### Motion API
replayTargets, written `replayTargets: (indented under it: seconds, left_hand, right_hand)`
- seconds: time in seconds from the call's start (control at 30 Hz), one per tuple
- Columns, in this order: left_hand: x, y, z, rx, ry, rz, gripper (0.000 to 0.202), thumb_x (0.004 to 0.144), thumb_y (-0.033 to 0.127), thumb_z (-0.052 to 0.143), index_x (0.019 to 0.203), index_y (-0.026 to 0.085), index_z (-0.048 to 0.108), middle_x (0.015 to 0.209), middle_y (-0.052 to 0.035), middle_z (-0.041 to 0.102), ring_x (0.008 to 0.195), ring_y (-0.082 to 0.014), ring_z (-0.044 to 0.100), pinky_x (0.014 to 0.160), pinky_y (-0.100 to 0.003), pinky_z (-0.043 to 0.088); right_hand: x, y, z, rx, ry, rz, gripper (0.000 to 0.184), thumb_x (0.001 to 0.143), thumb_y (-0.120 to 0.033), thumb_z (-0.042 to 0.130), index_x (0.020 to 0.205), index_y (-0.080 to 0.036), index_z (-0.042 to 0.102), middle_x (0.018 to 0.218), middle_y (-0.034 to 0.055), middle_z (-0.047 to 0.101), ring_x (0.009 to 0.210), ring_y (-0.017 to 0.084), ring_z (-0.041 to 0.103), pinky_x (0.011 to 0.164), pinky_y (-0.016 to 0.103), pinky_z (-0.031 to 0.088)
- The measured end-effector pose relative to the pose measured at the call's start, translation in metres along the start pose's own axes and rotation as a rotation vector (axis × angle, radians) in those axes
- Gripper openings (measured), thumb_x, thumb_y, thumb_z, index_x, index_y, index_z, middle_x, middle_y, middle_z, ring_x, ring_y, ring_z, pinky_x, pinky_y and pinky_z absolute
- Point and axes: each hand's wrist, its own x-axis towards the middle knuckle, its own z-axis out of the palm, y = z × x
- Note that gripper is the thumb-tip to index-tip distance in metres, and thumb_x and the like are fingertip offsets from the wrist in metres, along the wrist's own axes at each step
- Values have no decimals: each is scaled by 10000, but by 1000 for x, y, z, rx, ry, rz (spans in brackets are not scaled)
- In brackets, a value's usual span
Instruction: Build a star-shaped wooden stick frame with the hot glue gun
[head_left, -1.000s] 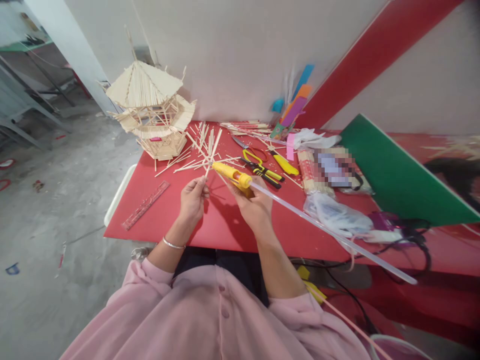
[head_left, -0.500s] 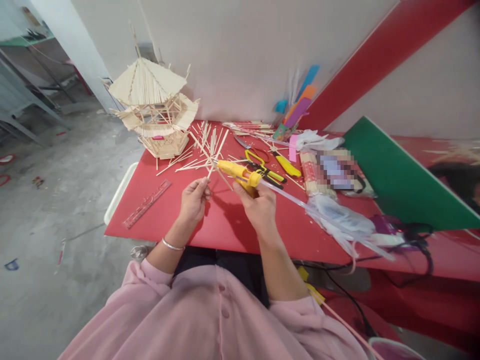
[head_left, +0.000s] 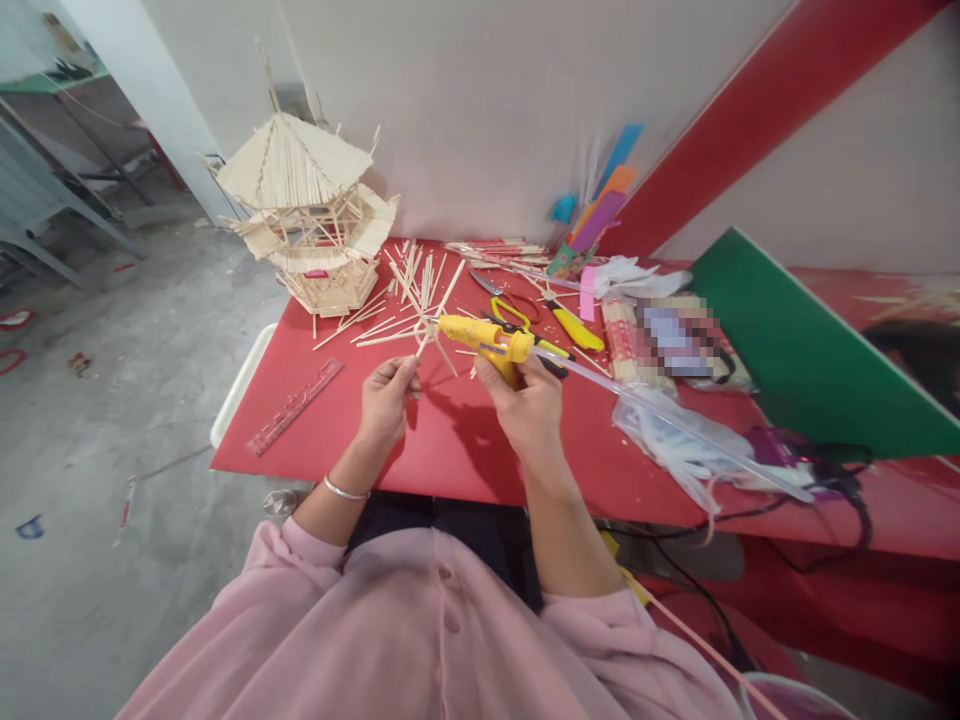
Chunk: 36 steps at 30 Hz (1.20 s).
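Observation:
My left hand [head_left: 388, 398] pinches one stick of a star-shaped frame of wooden sticks [head_left: 447, 288], whose arms spread out from a centre. A yellow hot glue gun [head_left: 484, 338] is gripped in my right hand [head_left: 521, 400]. Its nozzle points left and is at the centre of the star; whether it touches cannot be made out. From the back of the gun a long clear glue stick [head_left: 600, 378] trails to the right. Loose wooden sticks [head_left: 375, 335] lie behind and beside the star, partly overlapping it in view.
A pagoda-like stick model [head_left: 300, 220] stands at the table's back left. A clear ruler [head_left: 295, 408] lies front left on the red table [head_left: 300, 455]. Scissors [head_left: 517, 305], a yellow-handled tool [head_left: 576, 325], stick bundles [head_left: 626, 345], a plastic bag [head_left: 667, 425] and a green board [head_left: 810, 350] are on the right.
My right hand has shifted slightly right with the glue gun, which now lies more level. The trailing glue stick has swung with it. My left hand and the star frame have barely moved.

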Motion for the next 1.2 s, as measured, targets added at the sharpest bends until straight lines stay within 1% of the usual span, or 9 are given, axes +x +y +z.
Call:
replayTargets:
  seconds: [0.2,0.37,0.57,0.67,0.77,0.87,1.0,1.1,1.2]
  left_hand:
    - [1,1,0,-21,1,-24,253,718,340,870,696,162,692,495,49,553,435,-46,491,448,-159,376]
    - [5,2,-2,-72,-3,-24,272,717,371,878,722,169,697,495,60,538,447,-46,489,475,-168,398]
    - [5,8,0,-96,34,-43,270,778,380,842,748,166,680,505,68,513,453,-38,481,504,-167,411]
    - [3,8,2,-102,13,-52,284,763,397,850,760,168,684,513,69,512,457,-39,484,489,-169,395]
    - [1,6,3,-108,-18,-66,305,742,418,862,761,166,690,511,71,508,443,-39,460,485,-184,392]
    - [1,6,3,-115,-22,-67,317,734,425,866,783,159,701,508,73,503,443,-38,455,504,-192,409]
    - [1,6,4,-135,-6,-70,326,734,408,872,724,163,656,511,74,502,454,-37,460,528,-192,426]
    - [1,6,4,-134,-2,-90,296,768,389,852,740,167,658,513,72,502,459,-41,470,533,-191,430]
    - [-1,5,5,-137,-10,-95,295,757,384,859,737,166,662,508,70,506,456,-43,472,523,-189,422]
  right_hand:
    - [-2,1,-2,3,9,7,383,802,-574,713,923,-213,758,945,56,765,878,239,683,853,393,536]
    - [-11,1,-7,-22,-16,22,391,816,-573,702,908,-199,768,871,45,746,795,214,665,785,363,538]
    - [-24,4,-8,-67,-43,-71,332,833,-543,701,877,-221,764,835,37,722,765,202,651,756,351,550]
    - [-24,8,-4,-101,-50,-102,326,840,-546,692,860,-225,748,859,42,696,774,201,651,745,352,557]
    - [-24,8,0,-83,-66,-119,317,851,-541,686,850,-230,747,875,50,704,800,211,664,759,360,563]
    - [-26,5,1,-56,-78,-115,310,851,-531,690,838,-228,755,836,43,716,766,205,667,736,351,564]
    - [-29,1,-3,-61,-52,-85,337,838,-551,695,833,-220,756,803,35,703,707,188,647,681,328,551]
    - [-30,2,-5,-71,-10,-96,334,844,-543,692,859,-214,750,841,46,699,746,190,651,704,327,548]
    - [-29,5,-5,-89,7,-124,321,854,-524,693,855,-206,738,842,47,674,763,191,645,715,326,543]
